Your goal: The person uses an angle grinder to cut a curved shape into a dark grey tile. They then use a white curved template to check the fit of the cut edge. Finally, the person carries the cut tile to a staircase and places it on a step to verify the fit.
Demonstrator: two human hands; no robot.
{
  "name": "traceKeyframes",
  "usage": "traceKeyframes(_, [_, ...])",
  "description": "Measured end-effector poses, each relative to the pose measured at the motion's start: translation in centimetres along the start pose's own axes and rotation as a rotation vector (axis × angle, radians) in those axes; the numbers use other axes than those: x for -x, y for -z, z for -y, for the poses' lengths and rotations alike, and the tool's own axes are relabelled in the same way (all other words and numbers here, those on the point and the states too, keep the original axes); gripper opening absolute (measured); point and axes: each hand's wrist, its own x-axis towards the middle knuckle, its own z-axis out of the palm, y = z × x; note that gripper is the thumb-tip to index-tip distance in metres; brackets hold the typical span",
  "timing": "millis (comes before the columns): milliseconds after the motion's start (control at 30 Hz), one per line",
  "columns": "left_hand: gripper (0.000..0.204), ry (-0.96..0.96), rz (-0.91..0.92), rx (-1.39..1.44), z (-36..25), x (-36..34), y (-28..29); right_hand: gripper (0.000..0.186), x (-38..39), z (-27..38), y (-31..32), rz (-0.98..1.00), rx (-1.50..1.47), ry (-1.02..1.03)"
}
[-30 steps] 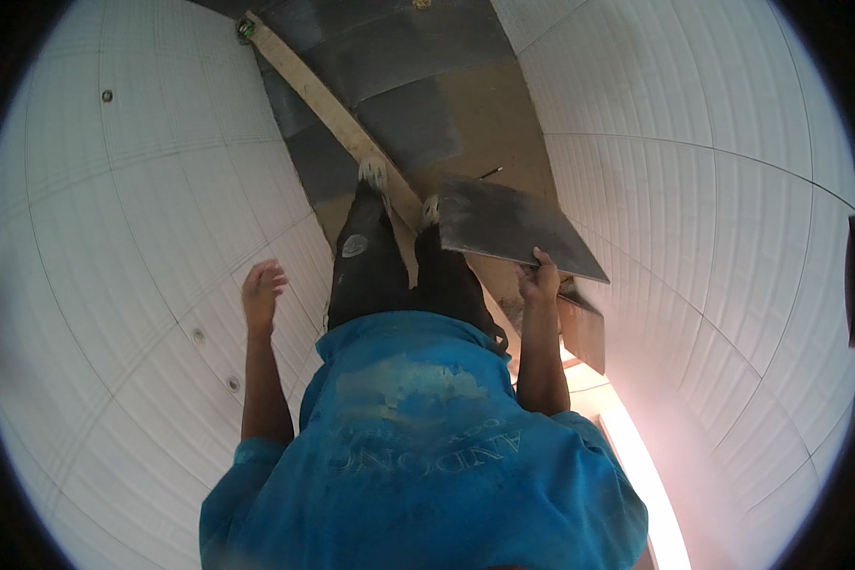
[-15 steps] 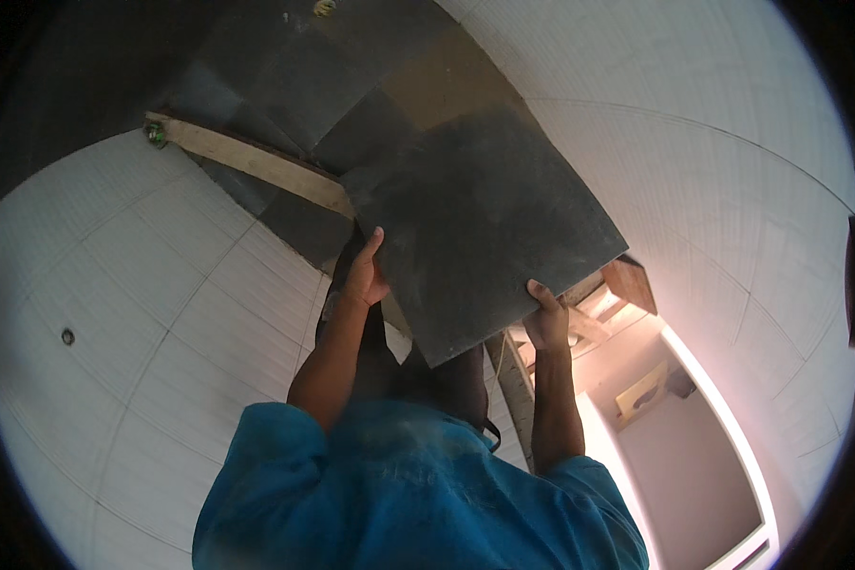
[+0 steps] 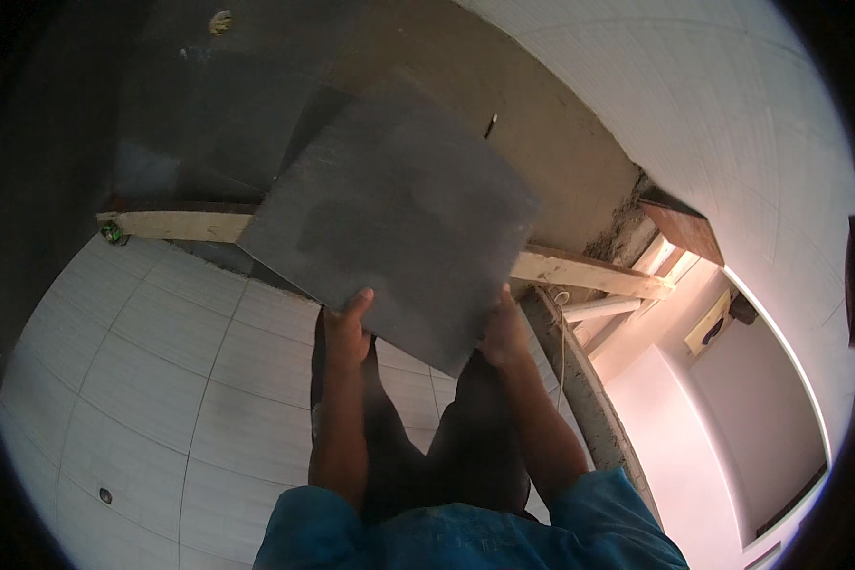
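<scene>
I hold a large square dark grey tile (image 3: pixel 399 218) out in front of me, tilted, with one corner pointing toward my body. My left hand (image 3: pixel 351 328) grips its near left edge, thumb lying on the upper face and fingers hidden underneath. On the near right edge my right hand (image 3: pixel 505 332) has hold of it, a little blurred. Behind the tile runs a wooden plank (image 3: pixel 598 271), its middle hidden. Past the tile lies a bare brown mortar surface (image 3: pixel 560 123) bearing a small dark stick with a white tip (image 3: pixel 491 125).
White tiles (image 3: pixel 152 370) cover the lower left, with a small round fitting (image 3: pixel 105 495). More dark grey tiles (image 3: pixel 218 123) lie at the far left. A small green object (image 3: pixel 112 233) is at the plank's left end. A rough ledge (image 3: pixel 603 408) and a reddish-brown board (image 3: pixel 682 230) stand right.
The tile has moved left and turned in my hands. More bare mortar and the plank's right part now show. My view has swung round, and both hands still grip the tile.
</scene>
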Motion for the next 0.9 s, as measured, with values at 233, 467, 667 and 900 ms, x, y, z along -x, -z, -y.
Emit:
traceKeyframes(233, [0.079, -0.105, 0.043, -0.051, 2.9, -8.9, -1.9, 0.078, -11.5, -0.4, -2.1, -0.377, 0.093, -0.005])
traceKeyframes(467, [0.08, -0.085, -0.024, -0.021, 6.2, -18.3, -3.5, 0.062, -21.3, 4.1, -4.4, -0.532, 0.3, 0.24])
traceKeyframes(667, [0.077, -0.124, 0.082, 0.062, 6.3, -29.8, -6.2, 0.049, -31.0, 9.3, -6.9, -0.514, 0.161, 0.523])
traceKeyframes(900, [0.069, -0.193, 0.08, -0.085, 3.9, -38.4, -8.6, 0.055, -39.4, 13.8, -11.4, -0.402, 0.102, 0.597])
